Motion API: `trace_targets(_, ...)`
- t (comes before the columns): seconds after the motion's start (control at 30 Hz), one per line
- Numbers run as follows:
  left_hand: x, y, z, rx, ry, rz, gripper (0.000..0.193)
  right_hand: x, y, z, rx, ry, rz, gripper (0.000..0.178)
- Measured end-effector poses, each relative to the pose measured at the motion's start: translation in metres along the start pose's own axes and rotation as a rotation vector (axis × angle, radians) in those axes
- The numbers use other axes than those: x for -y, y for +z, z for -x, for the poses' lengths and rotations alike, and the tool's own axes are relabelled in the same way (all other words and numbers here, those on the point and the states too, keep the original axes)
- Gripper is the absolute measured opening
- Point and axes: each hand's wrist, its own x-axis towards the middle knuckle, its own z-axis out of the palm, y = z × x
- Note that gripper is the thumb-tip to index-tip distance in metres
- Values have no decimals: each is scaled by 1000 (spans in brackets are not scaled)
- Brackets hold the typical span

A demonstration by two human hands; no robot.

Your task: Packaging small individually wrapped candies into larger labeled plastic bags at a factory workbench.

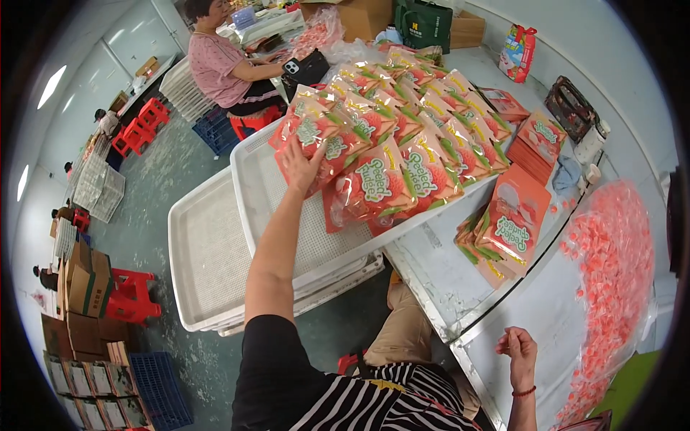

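Note:
My left hand (298,167) rests on a shiny coral-pink candy pouch (338,147) at the near left end of a heap of filled pouches (424,122). Its fingers are spread over the pouch's front. The heap covers much of a white perforated plastic tray (248,179), which sits on other stacked trays. On the right, my right hand (517,348) hovers above the pale worktop (521,309), fingers curled in toward the thumb. Whether anything small is between them cannot be made out. Flat pouches (510,223) lie stacked on the table between the heap and that hand.
A clear bag (611,266) of small wrapped pink pieces spills along the right side. Another stack of flat pouches (535,144), a dark bag (571,108) and a white cylinder (591,140) stand farther back. Across the table sits a person (223,61) in pink. Red stools (133,294) line the left.

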Motion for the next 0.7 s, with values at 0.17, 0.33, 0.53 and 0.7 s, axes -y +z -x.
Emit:
trace_targets(0.17, -22, 23, -11, 9, -40, 137, 83, -5, 11, -9, 7, 16, -9, 24)
trace_targets(0.33, -30, 35, -1, -117, -170, 229, 76, -22, 12, -6, 34, 6, 106, 21)
trace_targets(0.53, 52, 22, -36, -68, 29, 35, 67, -49, 9, 8, 93, 0, 112, 21)
trace_targets(0.7, 27, 33, -30, 108, -18, 222, 56, -28, 13, -21, 41, -4, 299, 16)
